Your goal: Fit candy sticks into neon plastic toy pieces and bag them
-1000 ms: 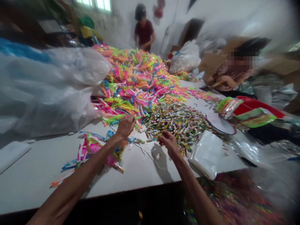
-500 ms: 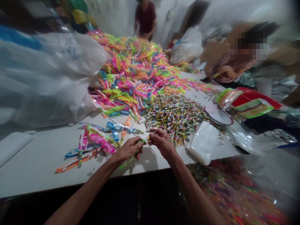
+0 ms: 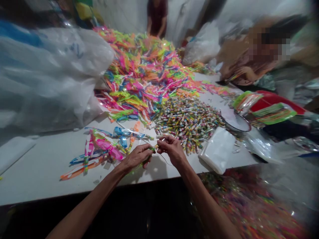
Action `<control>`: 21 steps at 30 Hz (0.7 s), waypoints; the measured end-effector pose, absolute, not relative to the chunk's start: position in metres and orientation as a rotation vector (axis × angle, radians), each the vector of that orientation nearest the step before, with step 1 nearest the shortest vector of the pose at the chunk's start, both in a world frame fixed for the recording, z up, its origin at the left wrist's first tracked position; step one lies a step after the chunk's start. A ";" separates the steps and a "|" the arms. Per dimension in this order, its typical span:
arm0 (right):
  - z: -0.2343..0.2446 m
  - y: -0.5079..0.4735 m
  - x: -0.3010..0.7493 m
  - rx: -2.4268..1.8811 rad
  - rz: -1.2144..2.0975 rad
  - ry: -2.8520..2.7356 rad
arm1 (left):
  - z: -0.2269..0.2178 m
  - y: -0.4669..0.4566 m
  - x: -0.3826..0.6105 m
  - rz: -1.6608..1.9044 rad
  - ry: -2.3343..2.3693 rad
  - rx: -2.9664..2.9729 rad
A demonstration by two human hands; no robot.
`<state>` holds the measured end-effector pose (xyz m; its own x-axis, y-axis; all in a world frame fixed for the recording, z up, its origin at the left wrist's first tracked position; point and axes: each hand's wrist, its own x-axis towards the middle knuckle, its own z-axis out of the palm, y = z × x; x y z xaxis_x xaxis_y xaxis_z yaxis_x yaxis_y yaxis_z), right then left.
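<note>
Close together above the table's front edge are my two hands. My left hand (image 3: 139, 156) is closed in a pinch on a bright green plastic piece, mostly hidden by the fingers. Facing it, my right hand (image 3: 172, 149) pinches a small printed tube, its end pointing at the left fingertips. A thin white string (image 3: 166, 160) loops down below the right fingers. Left of my hands lie several finished-looking pieces of coloured plastic with tubes, such as a pink one (image 3: 107, 147) and an orange one (image 3: 82, 170). A heap of small printed tubes (image 3: 186, 121) lies just beyond my right hand.
A large pile of coloured plastic pieces (image 3: 147, 73) covers the back of the table. At left bulges a big clear bag (image 3: 54, 83); at right lie a stack of clear bags (image 3: 218, 149) and a round dish (image 3: 236, 121). Two people (image 3: 157, 16) are farther back.
My fingertips have drawn slightly closer, with the small tube now near the green piece. The whole view has shifted a little; the piles look the same.
</note>
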<state>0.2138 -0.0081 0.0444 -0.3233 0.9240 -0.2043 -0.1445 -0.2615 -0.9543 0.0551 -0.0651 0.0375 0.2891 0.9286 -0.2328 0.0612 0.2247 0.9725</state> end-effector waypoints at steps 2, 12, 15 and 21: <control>0.047 -0.012 0.214 -1.070 1.666 -1.246 | 0.038 -0.066 0.055 0.793 1.121 1.219; 0.035 -0.019 0.203 -1.093 1.601 -1.594 | 0.038 -0.076 0.028 0.654 1.485 1.827; 0.028 0.006 0.187 -1.284 1.001 -2.010 | 0.037 -0.084 -0.007 0.453 1.812 2.293; 0.016 0.040 0.125 -1.441 0.264 -2.622 | 0.021 -0.107 -0.058 0.183 2.069 2.710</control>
